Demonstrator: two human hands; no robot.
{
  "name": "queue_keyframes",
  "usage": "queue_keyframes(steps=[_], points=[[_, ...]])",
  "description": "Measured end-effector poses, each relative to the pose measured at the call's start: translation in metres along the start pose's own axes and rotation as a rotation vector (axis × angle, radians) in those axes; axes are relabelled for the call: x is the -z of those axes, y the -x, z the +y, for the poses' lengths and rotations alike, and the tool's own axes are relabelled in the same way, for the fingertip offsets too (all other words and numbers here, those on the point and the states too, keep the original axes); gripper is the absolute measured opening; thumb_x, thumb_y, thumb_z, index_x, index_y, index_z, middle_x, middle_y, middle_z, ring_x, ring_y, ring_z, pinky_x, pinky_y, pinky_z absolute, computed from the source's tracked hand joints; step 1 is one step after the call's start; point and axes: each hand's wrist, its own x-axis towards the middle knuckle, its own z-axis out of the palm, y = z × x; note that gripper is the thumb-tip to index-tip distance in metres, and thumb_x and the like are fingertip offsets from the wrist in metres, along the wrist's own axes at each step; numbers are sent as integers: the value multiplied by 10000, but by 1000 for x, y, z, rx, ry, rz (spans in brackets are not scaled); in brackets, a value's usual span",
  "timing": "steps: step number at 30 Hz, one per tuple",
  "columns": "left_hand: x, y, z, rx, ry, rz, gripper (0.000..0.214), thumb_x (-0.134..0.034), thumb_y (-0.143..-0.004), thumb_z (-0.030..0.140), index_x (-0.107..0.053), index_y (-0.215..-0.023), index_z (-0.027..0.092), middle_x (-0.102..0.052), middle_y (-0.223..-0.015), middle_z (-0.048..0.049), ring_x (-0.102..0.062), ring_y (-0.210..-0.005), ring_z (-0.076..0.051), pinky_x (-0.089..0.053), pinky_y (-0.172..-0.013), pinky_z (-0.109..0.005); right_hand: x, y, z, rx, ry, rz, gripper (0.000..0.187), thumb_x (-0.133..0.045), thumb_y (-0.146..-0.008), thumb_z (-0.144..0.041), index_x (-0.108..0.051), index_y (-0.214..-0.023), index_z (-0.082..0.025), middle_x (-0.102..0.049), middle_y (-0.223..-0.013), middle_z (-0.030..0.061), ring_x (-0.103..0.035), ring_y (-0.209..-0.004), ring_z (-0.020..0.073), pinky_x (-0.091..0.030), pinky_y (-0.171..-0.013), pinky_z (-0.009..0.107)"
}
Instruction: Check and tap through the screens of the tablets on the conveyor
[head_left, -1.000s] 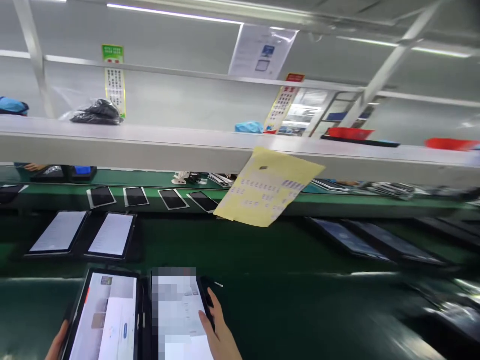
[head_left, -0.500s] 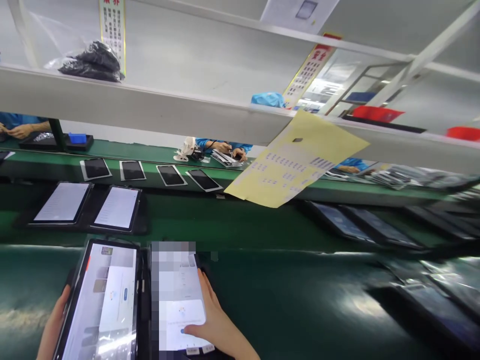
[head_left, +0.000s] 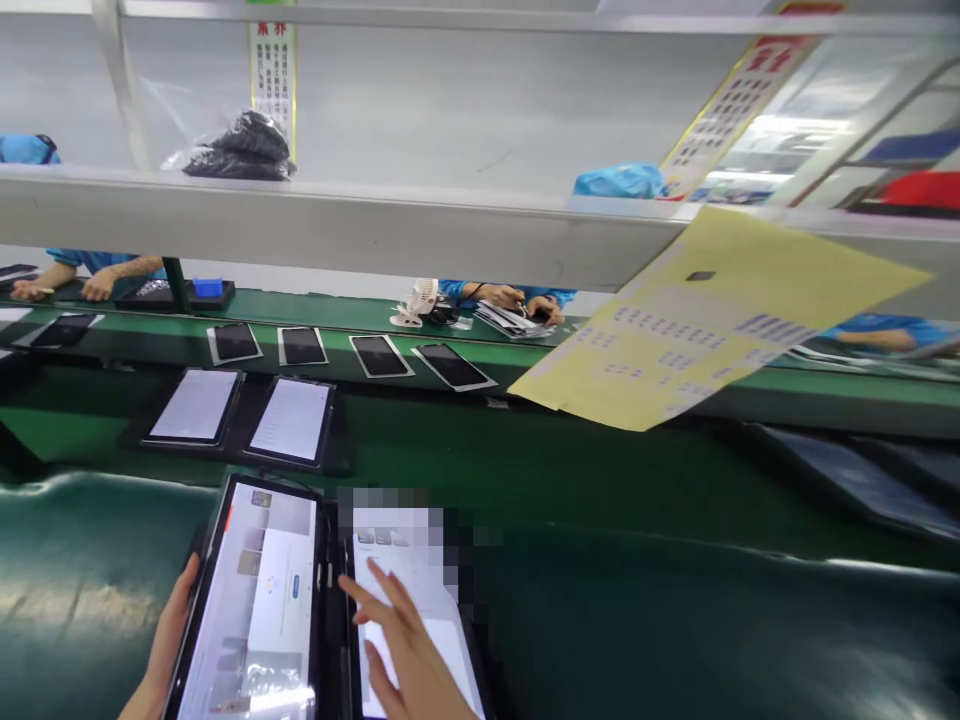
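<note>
Two lit tablets lie side by side in front of me on the green belt. My left hand rests flat along the left edge of the left tablet, fingers stretched out. Over the screen of the right tablet my right hand hovers with its fingers spread, the index finger pointing at the screen's upper left. Neither hand holds anything.
Two more lit tablets lie further up the belt, and several dark phones sit in a row beyond. A yellow sheet hangs from the grey shelf. Other people's hands work across the line. Dark tablets lie at right.
The view has swung down and right. My right hand has come off the right tablet's lower edge and now hovers open over its screen. My left hand stays at the left tablet's edge.
</note>
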Motion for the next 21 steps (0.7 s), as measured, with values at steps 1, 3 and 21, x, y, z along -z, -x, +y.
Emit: queue_keyframes(steps=[1,3,21], points=[[-2,0,-1,-7,-4,2,589,-522,-942,376,-396,-1416,50,-733,-973,-160,-694,-932,-353,-513,-951,-470,-4,-6,-8,69,3,-66,586,-310,-927,-93,-171,-1445,-327,-461,-1340,61,-106,-1440,236,-253,-1135,590],[-1,-1,-3,-11,1,-2,595,-519,-939,388,-408,-1411,44,-725,-1007,-172,-677,-979,-364,-468,-1004,-490,-11,-18,-17,142,14,-122,666,-333,-864,-28,-144,-1446,-293,-564,-1136,54,-73,-1443,228,-190,-1136,637],[0,17,7,-185,-91,143,870,-595,-795,-65,-207,-1493,282,-752,-932,41,-696,-963,-242,-599,-804,-273,0,-20,41,-188,183,347,401,-263,-929,-130,-439,-1282,-200,-547,-1189,108,-160,-1429,255,-155,-1159,628]])
